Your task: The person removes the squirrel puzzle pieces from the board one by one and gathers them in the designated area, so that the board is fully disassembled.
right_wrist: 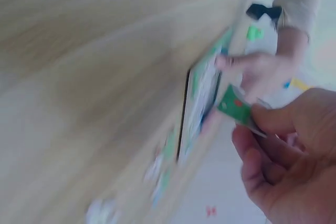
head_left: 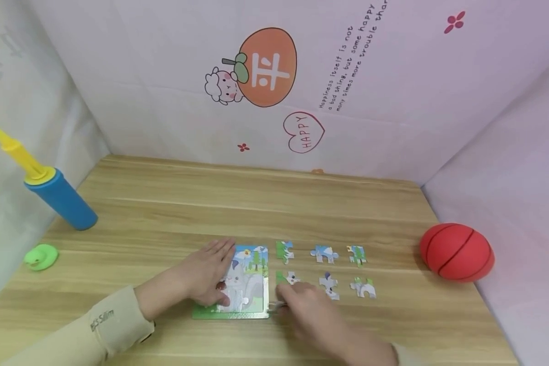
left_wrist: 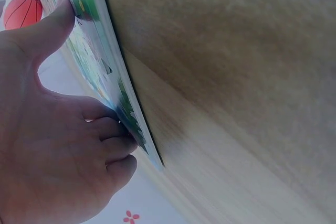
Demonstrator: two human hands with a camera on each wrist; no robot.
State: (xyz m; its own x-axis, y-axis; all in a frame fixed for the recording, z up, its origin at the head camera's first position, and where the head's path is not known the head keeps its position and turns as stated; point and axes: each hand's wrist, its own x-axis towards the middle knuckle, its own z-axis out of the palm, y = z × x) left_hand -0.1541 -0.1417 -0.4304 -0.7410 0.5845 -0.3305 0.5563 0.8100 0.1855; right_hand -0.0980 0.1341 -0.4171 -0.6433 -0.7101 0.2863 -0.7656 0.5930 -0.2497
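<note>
One puzzle piece [right_wrist: 234, 105], mostly green, is pinched between thumb and fingers of the right hand [head_left: 313, 312], at the lower right corner of the puzzle board [head_left: 231, 315]; we cannot tell whether it touches the frame there. The left hand [head_left: 210, 274] lies spread over the board's left side, thumb on the picture, fingers extended toward the upper edge, pressing rather than grasping. Just beyond the right hand we count six loose pieces [head_left: 324, 253], in two rows of three. On the left sleeve [head_left: 119, 317] we see dark lettering too blurred to read surely. Farther out stand a red basketball [head_left: 457, 252] on the right and, on the left, a green toy duck [head_left: 41, 257] and a blue pump [head_left: 64, 198] with a yellow top. On the back wall [head_left: 164, 101] we read "HAPPY" inside a heart [head_left: 304, 132] and slanting lines beginning "Happiness itself is not a bad thing"; an orange fruit print [head_left: 285, 58] bears a white character.
</note>
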